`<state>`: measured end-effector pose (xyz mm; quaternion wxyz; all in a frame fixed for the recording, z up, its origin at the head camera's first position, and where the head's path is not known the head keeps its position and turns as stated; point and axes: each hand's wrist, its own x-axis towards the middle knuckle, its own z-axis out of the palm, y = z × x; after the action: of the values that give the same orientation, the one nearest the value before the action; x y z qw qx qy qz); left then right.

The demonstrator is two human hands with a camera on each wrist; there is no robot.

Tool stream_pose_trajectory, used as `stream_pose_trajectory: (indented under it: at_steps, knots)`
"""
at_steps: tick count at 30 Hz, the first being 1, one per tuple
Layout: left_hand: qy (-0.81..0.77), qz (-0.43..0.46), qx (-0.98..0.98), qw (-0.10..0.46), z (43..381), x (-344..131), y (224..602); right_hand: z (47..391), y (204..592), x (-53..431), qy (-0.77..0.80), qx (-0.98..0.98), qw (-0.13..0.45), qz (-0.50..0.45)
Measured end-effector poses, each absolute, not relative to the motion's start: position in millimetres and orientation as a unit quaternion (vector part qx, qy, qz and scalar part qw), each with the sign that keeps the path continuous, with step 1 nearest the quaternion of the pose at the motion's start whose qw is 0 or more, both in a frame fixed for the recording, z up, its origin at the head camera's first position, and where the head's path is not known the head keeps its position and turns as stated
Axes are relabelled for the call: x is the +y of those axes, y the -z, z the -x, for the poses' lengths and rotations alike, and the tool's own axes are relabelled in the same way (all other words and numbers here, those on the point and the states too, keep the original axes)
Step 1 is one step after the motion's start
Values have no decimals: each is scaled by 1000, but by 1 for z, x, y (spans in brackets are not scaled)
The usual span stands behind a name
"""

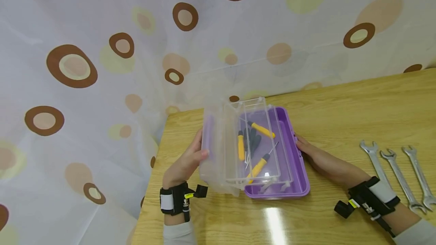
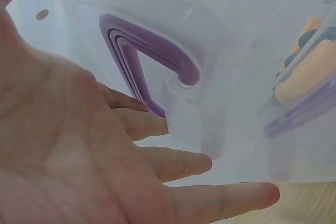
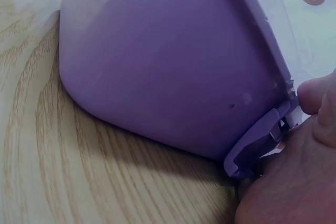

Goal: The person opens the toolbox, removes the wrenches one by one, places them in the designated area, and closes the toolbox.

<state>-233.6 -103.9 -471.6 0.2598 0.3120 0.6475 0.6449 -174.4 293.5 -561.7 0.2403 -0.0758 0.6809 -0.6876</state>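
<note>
Left hand (image 1: 184,165), fingers straight, supports the translucent lid (image 1: 215,173); right hand (image 1: 321,158) touches the purple toolbox (image 1: 301,175) on the table (image 1: 340,116), its finger curl hidden; a left-hand slip could drop the lid.

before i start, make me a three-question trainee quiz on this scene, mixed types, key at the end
1. How many wrenches lie on the table?
2. True or false: the left hand touches the lid.
3. Where is the right hand?
a) on the lid
b) at the side of the box
c) on the wrenches

Key: 1. three; 2. true; 3. b
</note>
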Motion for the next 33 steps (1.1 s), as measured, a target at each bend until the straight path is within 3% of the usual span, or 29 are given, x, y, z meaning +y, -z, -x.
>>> stream_pose_trajectory:
  at_steps: [10,19,33]
  knots:
    - [-628,-338,655,251,236,-96,473,175,563,293,689,682,236,74]
    - [-618,-312,662,289,234,-94,475,175,562,294,685,685,237,74]
    - [-607,-331,670,271,232,-85,472,174,561,294,687,682,237,77]
